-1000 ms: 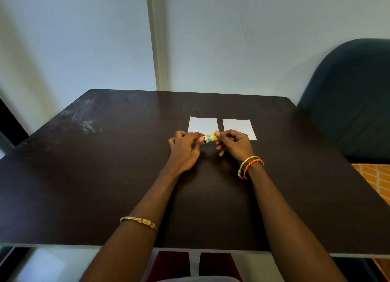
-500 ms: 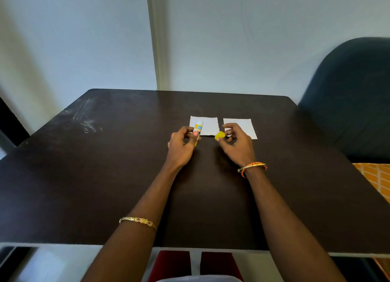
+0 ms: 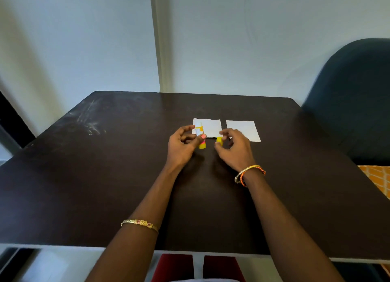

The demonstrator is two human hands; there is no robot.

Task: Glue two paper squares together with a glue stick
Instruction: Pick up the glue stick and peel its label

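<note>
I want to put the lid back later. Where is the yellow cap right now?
The yellow cap is pinched in the right hand, just above the dark table, near the front edge of the left paper square.

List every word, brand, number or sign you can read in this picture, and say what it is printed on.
Glue stick, held upright in the left hand: its label carries printing, too small and blurred to read.
Yellow cap in the right hand: no text visible.
Two paper squares: blank.
Nothing legible anywhere.
</note>
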